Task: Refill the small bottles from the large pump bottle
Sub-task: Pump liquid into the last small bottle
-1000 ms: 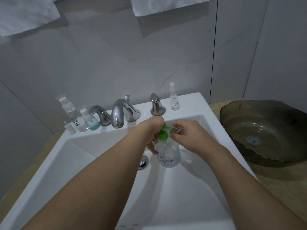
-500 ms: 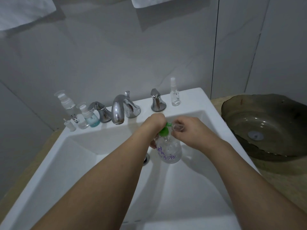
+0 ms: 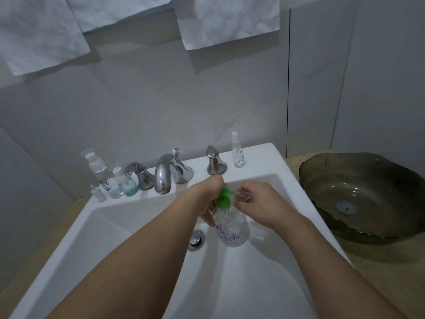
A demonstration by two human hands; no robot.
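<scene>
Both hands stay put: left gripping pump bottle, right pinching small bottle.

pump bottle over the sink, small bottle just right of its nozzle, faucet behind.

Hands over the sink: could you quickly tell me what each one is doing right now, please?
Left hand: grips the green-topped pump bottle at its neck.
Right hand: holds a small clear bottle at the pump spout.
</scene>
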